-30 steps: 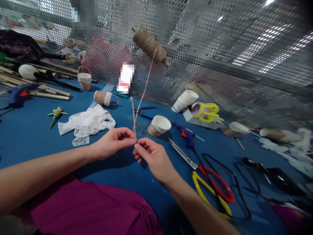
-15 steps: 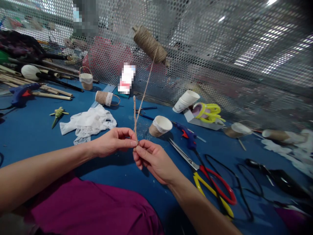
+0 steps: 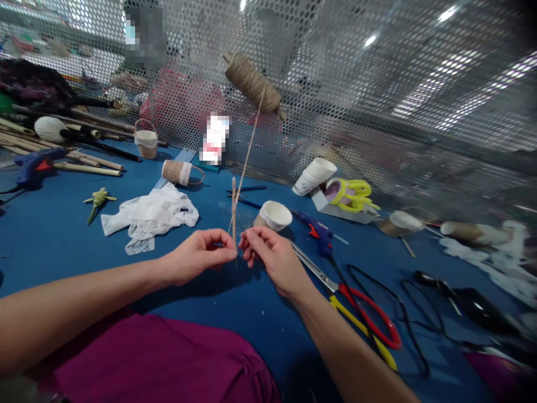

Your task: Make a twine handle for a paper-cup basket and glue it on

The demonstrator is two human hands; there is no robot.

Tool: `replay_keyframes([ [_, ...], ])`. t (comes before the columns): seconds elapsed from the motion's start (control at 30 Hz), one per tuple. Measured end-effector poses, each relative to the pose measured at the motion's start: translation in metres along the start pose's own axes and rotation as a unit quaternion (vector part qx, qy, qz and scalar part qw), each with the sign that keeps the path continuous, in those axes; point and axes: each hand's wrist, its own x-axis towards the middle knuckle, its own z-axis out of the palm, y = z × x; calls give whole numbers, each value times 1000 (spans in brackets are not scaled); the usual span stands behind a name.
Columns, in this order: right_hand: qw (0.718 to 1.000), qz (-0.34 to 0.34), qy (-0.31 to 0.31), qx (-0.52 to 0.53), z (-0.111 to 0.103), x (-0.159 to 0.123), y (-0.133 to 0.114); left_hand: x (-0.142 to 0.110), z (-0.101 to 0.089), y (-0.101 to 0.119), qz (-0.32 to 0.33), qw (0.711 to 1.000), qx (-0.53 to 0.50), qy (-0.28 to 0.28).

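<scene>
Between the thumb and forefinger of my left hand (image 3: 205, 252) a thin, upright twine-wrapped stick (image 3: 234, 210) is pinched near its lower end. Twine (image 3: 250, 145) slants down from the brown spool (image 3: 251, 83) on the mesh and passes behind the stick towards my left fingers. My right hand (image 3: 274, 257) hovers just right of the stick, its fingers loosely curled and apart, and I see nothing held in them. Behind it, partly covered, is a paper cup (image 3: 277, 215) wrapped in twine with a white lace rim.
Scissors (image 3: 323, 274) and a blue glue gun (image 3: 321, 235) lie to the right, among black cables. White lace (image 3: 157, 212) is heaped at left, near small twine baskets (image 3: 146, 146). Stacked paper cups (image 3: 314, 174) lie before the perforated metal screen (image 3: 356, 95). Bamboo sticks (image 3: 90, 168) lie far left.
My right fingers have come off the lower end of the stick and moved slightly right and up. The twine now runs behind the stick to its left side. My left hand keeps its pinch.
</scene>
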Motion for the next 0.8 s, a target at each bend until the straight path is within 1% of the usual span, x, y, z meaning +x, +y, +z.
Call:
replay_keyframes([
  [0.07, 998, -5, 34, 45, -3, 6, -2, -3, 5, -1, -17, 999, 15, -31],
  [0.1, 997, -4, 38, 66, -3, 8, -4, -4, 7, -2, -28, 998, 23, -52],
  [0.23, 994, 1, 15, 109, 4, 10, -11, -11, 14, -9, -84, 985, 38, -145],
  [0.3, 995, -19, 19, 94, 8, 10, -12, -13, 16, -12, -103, 975, 44, -190],
  [0.37, 998, -39, 30, 48, 10, 9, -10, -16, 17, -11, -112, 967, 49, -224],
  [0.43, 1000, -27, 3, -14, 12, 5, -6, -17, 18, -7, -112, 963, 48, -241],
  [0.53, 991, 17, -108, -79, 14, -7, 0, -18, 18, 1, -100, 964, 30, -246],
  [0.6, 978, 37, -183, -91, 18, -17, 2, -19, 18, 6, -97, 966, -3, -238],
  [0.67, 964, 57, -241, -96, 21, -26, 3, -20, 17, 11, -97, 969, -46, -224],
  [0.7, 960, 66, -254, -97, 21, -28, 3, -19, 17, 13, -93, 970, -64, -213],
  [0.73, 959, 71, -255, -99, 21, -28, 3, -19, 17, 14, -85, 974, -75, -197],
  [0.77, 961, 74, -246, -101, 19, -26, 2, -18, 16, 15, -73, 978, -79, -176],
  [0.8, 967, 72, -223, -103, 17, -23, 2, -16, 15, 16, -59, 983, -79, -152],
])
